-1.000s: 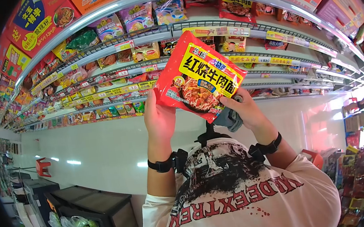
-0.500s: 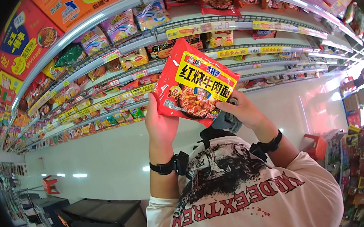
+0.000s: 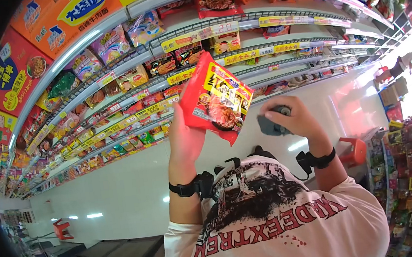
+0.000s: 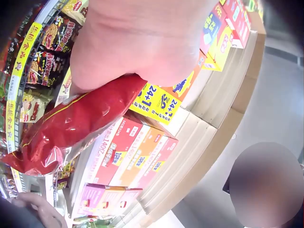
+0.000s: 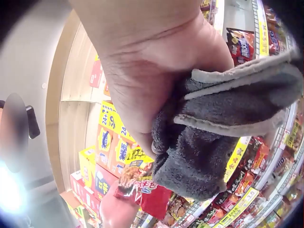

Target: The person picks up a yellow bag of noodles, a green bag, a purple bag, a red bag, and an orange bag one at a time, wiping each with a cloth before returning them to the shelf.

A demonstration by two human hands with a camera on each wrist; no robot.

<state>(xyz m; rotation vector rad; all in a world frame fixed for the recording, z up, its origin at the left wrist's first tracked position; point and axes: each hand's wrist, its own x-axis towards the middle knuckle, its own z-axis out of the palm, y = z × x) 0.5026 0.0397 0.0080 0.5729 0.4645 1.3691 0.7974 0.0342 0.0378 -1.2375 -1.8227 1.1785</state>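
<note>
A red instant noodle packet (image 3: 218,99) with a yellow label and a picture of noodles is held up by my left hand (image 3: 185,135) at its left edge. The packet stands tilted, its front partly turned to the right. From the left wrist, its red side (image 4: 80,121) shows under the palm. My right hand (image 3: 298,119), apart from the packet, grips a folded dark grey cloth (image 3: 274,121). In the right wrist view the cloth (image 5: 199,156) bunches out of the curled fingers, light trim along its edges.
Shelves with wire rails (image 3: 181,34) and price strips curve across the front, full of noodle packets. Large cartons (image 3: 74,17) stand on top. A red stool (image 3: 353,150) is on the floor at right, with a dark stand (image 3: 118,250) behind at left. Another person (image 3: 400,65) is far right.
My right hand has let go of the packet and moved right with the cloth. The packet, now in my left hand alone, has turned. The shelves have shifted left in the head view.
</note>
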